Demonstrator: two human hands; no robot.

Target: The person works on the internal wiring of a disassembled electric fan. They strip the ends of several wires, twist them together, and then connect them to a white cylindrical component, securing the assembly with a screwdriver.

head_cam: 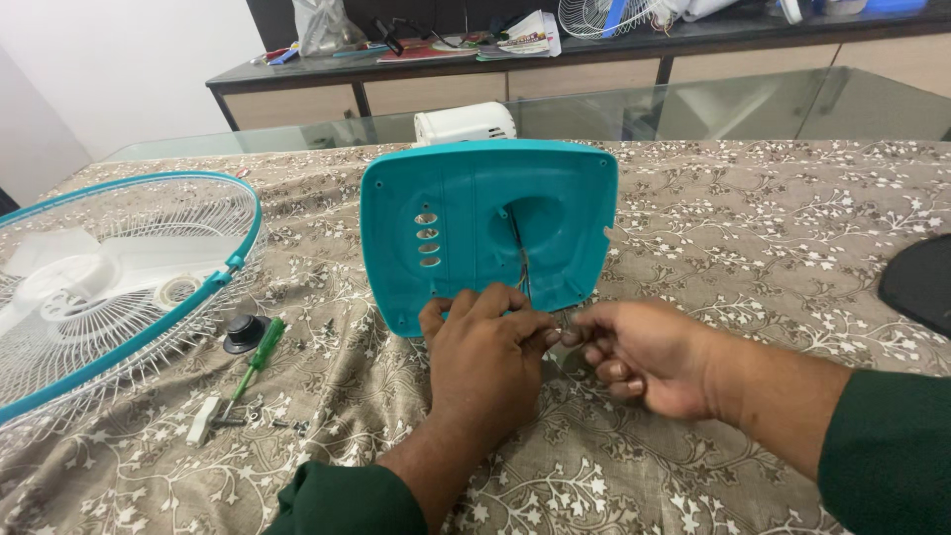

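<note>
teal fan base (475, 223), left hand (485, 362), right hand (644, 357) pinching perhaps wires (519, 253)

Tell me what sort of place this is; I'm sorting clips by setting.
Probably a home or office room used for fan repair: a cloth-covered table, a cluttered sideboard, and a fan guard beside a green screwdriver.

You are in a home room. A flowery cloth (753, 248) covers the glass table (693, 104), and a long cupboard (555, 74) with papers (520, 38) stands at the top.
</note>
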